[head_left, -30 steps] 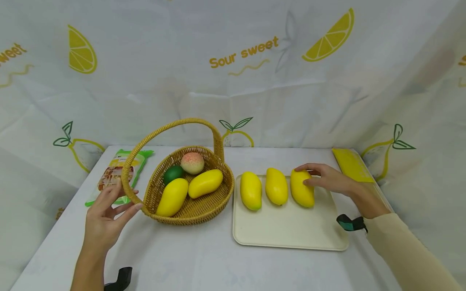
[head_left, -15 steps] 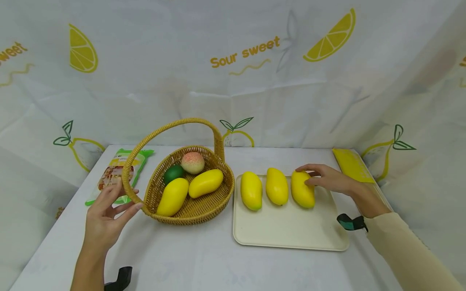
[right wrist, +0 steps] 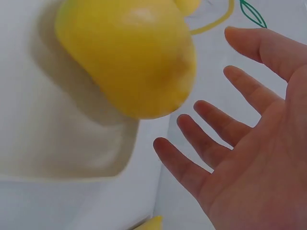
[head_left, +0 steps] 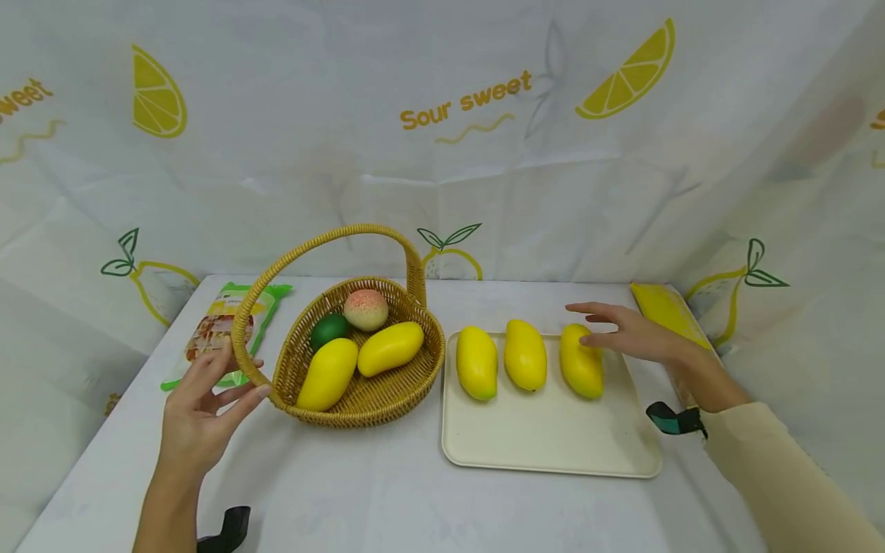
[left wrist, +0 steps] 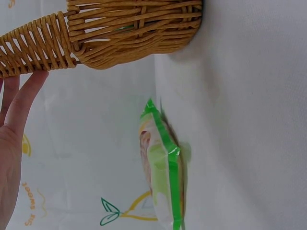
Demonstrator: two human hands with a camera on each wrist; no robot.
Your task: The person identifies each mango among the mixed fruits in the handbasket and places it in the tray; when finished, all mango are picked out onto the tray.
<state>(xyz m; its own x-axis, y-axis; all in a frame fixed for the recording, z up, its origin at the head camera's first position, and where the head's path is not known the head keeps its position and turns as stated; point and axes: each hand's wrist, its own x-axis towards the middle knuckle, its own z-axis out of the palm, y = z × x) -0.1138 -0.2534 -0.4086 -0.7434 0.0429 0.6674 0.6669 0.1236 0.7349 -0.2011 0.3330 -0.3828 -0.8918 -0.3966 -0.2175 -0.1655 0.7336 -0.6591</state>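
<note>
My left hand point(head_left: 199, 418) holds the near base of the handle point(head_left: 243, 322) of a wicker basket point(head_left: 383, 403), thumb and fingers on either side. In the left wrist view, fingers point(left wrist: 29, 98) touch the woven handle. The basket contains two yellow mangoes point(head_left: 390, 348), a green fruit point(head_left: 329, 332) and a peach point(head_left: 366, 309). On a cream tray point(head_left: 532, 438) lie three more mangoes in a row. Beside the rightmost mango point(head_left: 582, 372) is my right hand point(head_left: 632, 336), its fingers spread. The right wrist view shows a gap between those fingers and the mango point(right wrist: 139, 62).
A green-edged food packet point(head_left: 224, 322) lies left of the basket. At the right table edge is a yellow packet point(head_left: 667, 313), partly behind the right arm. A printed white cloth point(head_left: 442, 184) hangs behind the table point(head_left: 346, 491).
My right hand has let go of the rightmost mango, its fingers straightening and drawing back to the right. That mango has shifted slightly right. The left hand and basket stay put.
</note>
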